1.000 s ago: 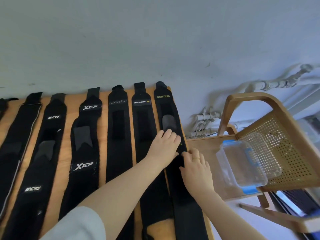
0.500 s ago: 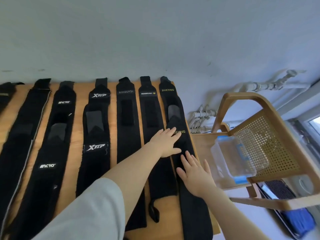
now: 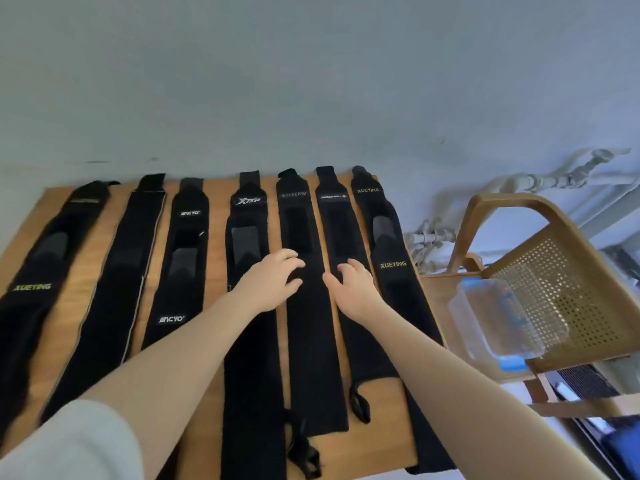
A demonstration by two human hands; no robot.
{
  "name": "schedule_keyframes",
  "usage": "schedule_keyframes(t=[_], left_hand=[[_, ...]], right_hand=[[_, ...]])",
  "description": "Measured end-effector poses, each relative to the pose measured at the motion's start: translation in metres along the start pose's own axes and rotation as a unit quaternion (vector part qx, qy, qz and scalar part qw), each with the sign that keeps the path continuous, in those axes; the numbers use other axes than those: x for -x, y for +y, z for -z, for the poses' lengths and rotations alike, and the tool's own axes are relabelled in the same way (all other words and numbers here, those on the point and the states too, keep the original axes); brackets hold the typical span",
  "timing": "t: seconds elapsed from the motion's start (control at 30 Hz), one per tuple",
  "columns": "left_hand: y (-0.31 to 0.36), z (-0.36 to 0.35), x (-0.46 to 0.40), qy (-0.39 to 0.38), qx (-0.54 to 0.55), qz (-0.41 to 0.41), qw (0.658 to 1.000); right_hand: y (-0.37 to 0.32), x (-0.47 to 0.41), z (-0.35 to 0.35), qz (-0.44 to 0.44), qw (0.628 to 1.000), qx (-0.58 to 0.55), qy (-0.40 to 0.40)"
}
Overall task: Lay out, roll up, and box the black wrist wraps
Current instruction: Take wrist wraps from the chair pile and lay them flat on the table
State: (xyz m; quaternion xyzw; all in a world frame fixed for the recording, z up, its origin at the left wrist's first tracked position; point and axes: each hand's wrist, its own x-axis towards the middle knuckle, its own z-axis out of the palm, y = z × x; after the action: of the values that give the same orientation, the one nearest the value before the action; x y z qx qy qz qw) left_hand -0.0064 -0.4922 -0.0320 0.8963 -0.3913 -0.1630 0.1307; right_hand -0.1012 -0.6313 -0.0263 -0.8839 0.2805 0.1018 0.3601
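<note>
Seven black wrist wraps [image 3: 313,327] on wooden table [image 3: 218,244], both hands [image 3: 273,282] resting on them

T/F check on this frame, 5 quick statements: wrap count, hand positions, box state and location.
1. Seven black wrist wraps lie flat side by side on the wooden table. True.
2. The left hand rests on the XUEYING wrap at the table's right edge. False: it lies over the XTEP wrap and the wrap beside it.
3. The right hand holds a rolled wrap. False: it holds nothing and every wrap is unrolled.
4. The clear plastic box sits on the wooden chair. True.
5. The box already contains wraps. False: it looks empty.
</note>
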Motion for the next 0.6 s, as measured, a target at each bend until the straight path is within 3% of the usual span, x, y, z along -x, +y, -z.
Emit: schedule_keyframes(t=[0.17,0.37,0.47,0.6], left_hand=[[-0.015,0.003,-0.046,0.007,-0.065,0.043,0.997],[-0.029,0.0,-0.091,-0.119,-0.183,0.051,0.975],[-0.038,-0.01,-0.095,-0.14,-0.22,0.043,0.964],[-0.046,-0.016,-0.094,-0.134,-0.193,0.041,0.971]], right_hand=[[-0.004,-0.059,0.013,0.031,1.0,0.005,-0.003],[0.001,-0.135,0.026,-0.054,0.991,-0.124,0.007],[0.0,-0.163,0.023,-0.091,0.992,-0.08,0.024],[-0.008,-0.185,0.023,-0.126,0.988,-0.023,0.082]])
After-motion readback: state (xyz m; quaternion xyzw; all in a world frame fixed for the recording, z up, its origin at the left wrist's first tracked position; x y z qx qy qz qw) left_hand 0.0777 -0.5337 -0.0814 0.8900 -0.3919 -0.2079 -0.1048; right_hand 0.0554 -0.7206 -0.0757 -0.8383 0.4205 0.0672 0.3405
